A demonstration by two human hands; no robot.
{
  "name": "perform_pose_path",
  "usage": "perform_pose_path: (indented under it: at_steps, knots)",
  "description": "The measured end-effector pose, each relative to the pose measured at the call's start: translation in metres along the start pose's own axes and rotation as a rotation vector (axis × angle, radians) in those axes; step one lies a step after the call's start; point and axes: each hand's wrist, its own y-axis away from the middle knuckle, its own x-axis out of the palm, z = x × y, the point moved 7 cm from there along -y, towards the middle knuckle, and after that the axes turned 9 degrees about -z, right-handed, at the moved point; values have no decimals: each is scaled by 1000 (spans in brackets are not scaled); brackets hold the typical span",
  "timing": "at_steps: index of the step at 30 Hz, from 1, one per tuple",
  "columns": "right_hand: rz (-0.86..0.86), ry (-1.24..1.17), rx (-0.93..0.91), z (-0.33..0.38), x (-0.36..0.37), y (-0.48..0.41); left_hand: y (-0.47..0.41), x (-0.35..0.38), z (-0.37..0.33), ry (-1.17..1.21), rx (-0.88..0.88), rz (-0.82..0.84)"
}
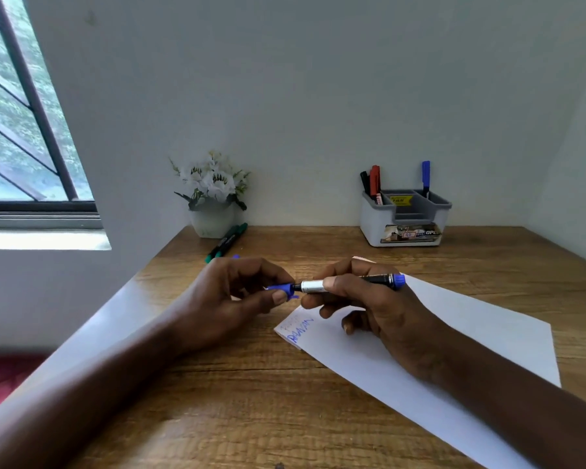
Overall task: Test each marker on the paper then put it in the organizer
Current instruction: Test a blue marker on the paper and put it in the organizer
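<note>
Hovering above the paper (471,336), a blue marker (349,283) is gripped by the right hand (376,309) while its cap (281,289) is pinched by the left hand (237,296).

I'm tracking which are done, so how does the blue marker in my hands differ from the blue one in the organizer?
The held marker lies level, gripped by the right hand; the organizer marker stands upright in the right compartment of the organizer. The held marker's cap is pinched by the left hand at its tip; the organizer marker is untouched. Both have blue ends.
</note>
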Motion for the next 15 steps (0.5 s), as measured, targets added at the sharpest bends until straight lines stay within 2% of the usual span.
perform_pose_path:
  at_steps: [4,11,15]
  knots:
    - [29,14,-44,1,4,1,2,5,-7,123,19,8]
    - [18,-111,-118,6,3,-1,4,6,-2,482,-123,18]
    - [36,-186,-136,9,9,0,6,3,-4,543,-157,4]
